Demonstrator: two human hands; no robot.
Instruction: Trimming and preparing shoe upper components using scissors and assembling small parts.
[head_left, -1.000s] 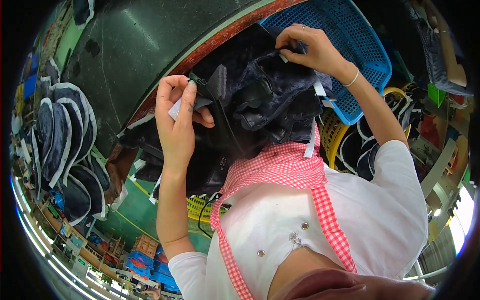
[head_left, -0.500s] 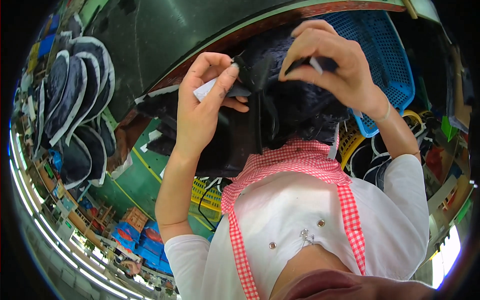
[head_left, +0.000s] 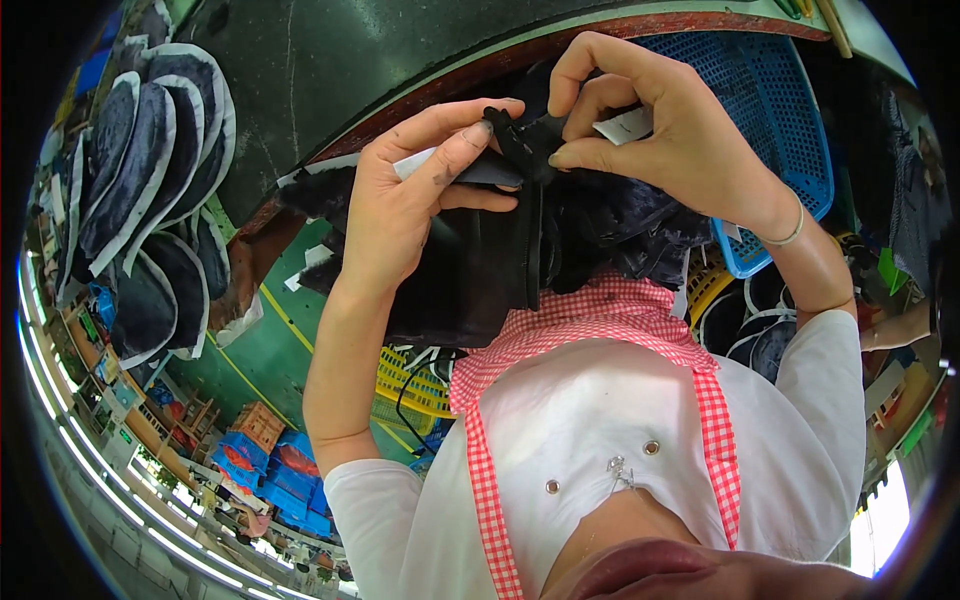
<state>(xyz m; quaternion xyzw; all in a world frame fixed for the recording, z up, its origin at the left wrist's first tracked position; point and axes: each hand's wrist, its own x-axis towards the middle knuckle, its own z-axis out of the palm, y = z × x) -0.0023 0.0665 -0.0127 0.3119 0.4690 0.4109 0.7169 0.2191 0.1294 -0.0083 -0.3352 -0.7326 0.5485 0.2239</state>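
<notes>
A black leather-like piece hangs in front of my apron, with a long dark strip like a zip down its edge. My left hand is closed on the top of this piece, thumb against fingers. A white slip with a dark grey part pokes out of that grip. Just right of it, my right hand is bent into a pinch close to the piece's top. A small white tab shows inside its fingers; what its fingertips grip is hidden. Dark furry material lies below my right hand.
Along the far side runs a dark table with a reddish edge. A blue plastic basket stands at the right. Fur-lined dark pieces with white edges hang at the left. Yellow baskets are lower down. Another person's arm shows at the far right.
My right hand has moved left and slightly up, closer to my left hand. The fingers of my left hand reach further over the top of the black piece.
</notes>
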